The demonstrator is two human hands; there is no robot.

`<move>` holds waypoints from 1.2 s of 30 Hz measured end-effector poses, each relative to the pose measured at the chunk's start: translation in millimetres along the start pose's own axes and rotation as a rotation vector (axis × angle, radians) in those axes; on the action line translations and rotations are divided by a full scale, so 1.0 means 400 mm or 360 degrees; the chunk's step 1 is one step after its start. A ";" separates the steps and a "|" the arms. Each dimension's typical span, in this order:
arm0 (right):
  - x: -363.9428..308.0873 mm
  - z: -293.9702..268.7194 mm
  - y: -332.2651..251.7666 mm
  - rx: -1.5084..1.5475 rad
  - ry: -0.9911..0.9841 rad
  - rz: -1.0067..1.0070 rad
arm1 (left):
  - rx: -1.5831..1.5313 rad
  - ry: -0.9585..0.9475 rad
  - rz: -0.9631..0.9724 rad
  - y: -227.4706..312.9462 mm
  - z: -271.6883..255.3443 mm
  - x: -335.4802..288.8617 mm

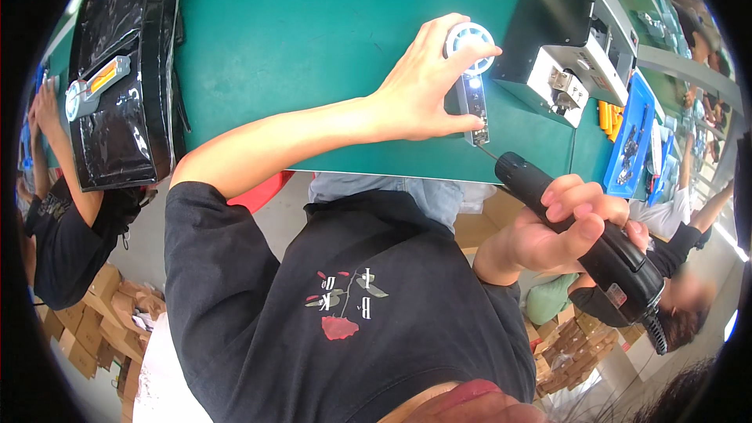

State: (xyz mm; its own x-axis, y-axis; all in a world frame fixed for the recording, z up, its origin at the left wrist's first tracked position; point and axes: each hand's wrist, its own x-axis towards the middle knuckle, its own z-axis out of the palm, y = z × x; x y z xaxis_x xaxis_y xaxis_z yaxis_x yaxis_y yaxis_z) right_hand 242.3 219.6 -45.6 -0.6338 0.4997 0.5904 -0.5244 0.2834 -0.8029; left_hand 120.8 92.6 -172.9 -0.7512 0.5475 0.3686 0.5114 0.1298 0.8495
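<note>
My left hand point(427, 82) is closed around a small device, apparently a handheld fan, near the green table's front edge. It has a white round slotted head point(470, 47) and a narrow pale body point(473, 98), with a bright light spot between them. Thumb and fingers span from the head to the body's lower end. My right hand point(576, 219) grips a black electric screwdriver point(619, 266), tilted, with a cable at its rear. Its thin bit reaches the device's lower end; whether it sits in a screw is too small to tell.
Right of the device stands a black box-shaped machine point(548, 16) with a metal front. Beyond it are orange cylindrical cells point(609, 119) and a blue tray point(630, 141) of small parts. A black-lined bin point(129, 117) at left carries a similar device point(98, 86). Other people work on both sides.
</note>
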 end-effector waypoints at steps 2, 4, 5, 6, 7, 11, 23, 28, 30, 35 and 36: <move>0.001 -0.010 0.003 -0.0010 -0.0032 -0.0011 | 0.0002 0.0011 -0.0001 -0.001 0.000 -0.002; -0.002 -0.014 0.004 -0.0018 -0.0060 -0.0023 | 0.0004 0.0012 -0.0005 -0.001 0.001 -0.003; -0.004 -0.014 0.004 -0.0022 -0.0072 -0.0029 | 0.0014 0.0012 -0.0009 0.000 0.000 -0.003; -0.007 -0.014 0.004 -0.0026 -0.0084 -0.0034 | 0.0024 0.0012 -0.0013 0.001 -0.001 -0.002; -0.008 -0.011 0.003 -0.0028 -0.0083 -0.0062 | 0.0032 0.0010 -0.0013 0.003 -0.001 -0.001; -0.003 -0.006 0.014 0.0009 -0.0071 -0.0158 | 0.0016 0.0019 0.0012 -0.005 -0.001 0.000; 0.025 -0.021 0.002 0.0581 -0.0212 -0.0092 | 0.0003 0.0016 0.0033 -0.009 0.002 -0.002; 0.024 -0.032 0.013 0.0603 -0.0185 -0.0094 | -0.0002 0.0023 0.0032 -0.010 0.002 -0.004; 0.023 -0.031 0.009 0.0614 -0.0172 -0.0080 | -0.0005 0.0018 0.0027 -0.009 0.000 -0.002; 0.027 -0.038 0.008 0.0576 -0.0238 -0.0124 | -0.0010 0.0020 0.0043 -0.010 -0.002 -0.002; 0.028 -0.038 0.006 0.0562 -0.0266 -0.0131 | -0.0011 0.0018 0.0041 -0.010 -0.002 -0.003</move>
State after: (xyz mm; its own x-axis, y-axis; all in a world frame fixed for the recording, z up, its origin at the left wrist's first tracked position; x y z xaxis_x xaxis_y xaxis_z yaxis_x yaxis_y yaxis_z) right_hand 242.6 238.5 -42.2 -0.6499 0.3390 0.6802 -0.7222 0.0033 -0.6917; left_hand 119.2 90.8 -176.3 -0.7424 0.5414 0.3945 0.5278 0.1100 0.8422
